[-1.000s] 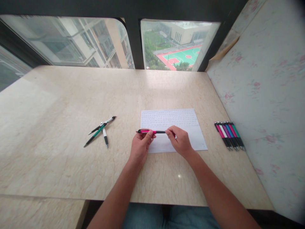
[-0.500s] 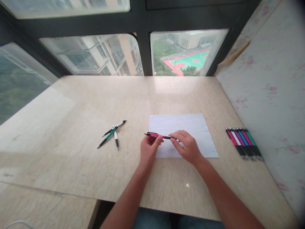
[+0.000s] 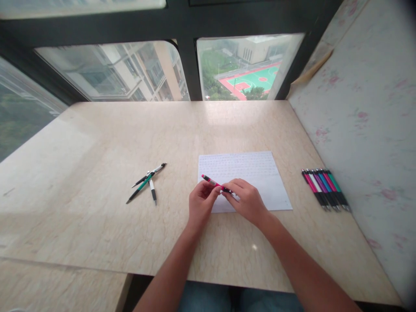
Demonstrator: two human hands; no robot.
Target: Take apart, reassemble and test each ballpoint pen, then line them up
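Observation:
A pink and black pen (image 3: 212,181) is held between both hands, slanting down to the right above the paper. My left hand (image 3: 202,201) pinches it around the middle with thumb and fingers. Close by on the right, my right hand (image 3: 245,200) has its fingertips closed on the black grip end. Beneath the hands lies a white sheet of paper (image 3: 263,177) with rows of handwriting across its upper part; the hands cover its lower left portion.
To the left, a green and black pen (image 3: 141,187) crosses two white and black pens. Several coloured pens (image 3: 325,189) lie side by side at the right, near the floral wall (image 3: 364,143). Windows (image 3: 240,69) border the far edge of the marble-patterned surface (image 3: 107,143).
The pen has turned from nearly level to a steeper slant, its left end now higher. The right hand has come slightly nearer the left. The whole view has shifted a little.

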